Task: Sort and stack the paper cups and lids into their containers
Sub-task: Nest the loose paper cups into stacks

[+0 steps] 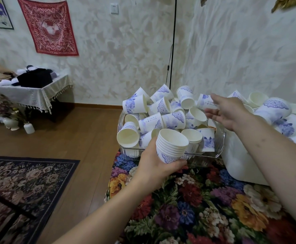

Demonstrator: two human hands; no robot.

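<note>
Nested cup stack upright, before clear bin heaped with blue-patterned loose cups.

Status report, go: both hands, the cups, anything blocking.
Left hand grips nested cup stack. Right hand open, reaching over loose cups heaped in clear tray. No lids visible. Nothing blocking.

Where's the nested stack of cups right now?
In the head view, the nested stack of white, blue-patterned paper cups is gripped in the left hand, low centre, just in front of the clear plastic tray heaped with loose cups.
</note>
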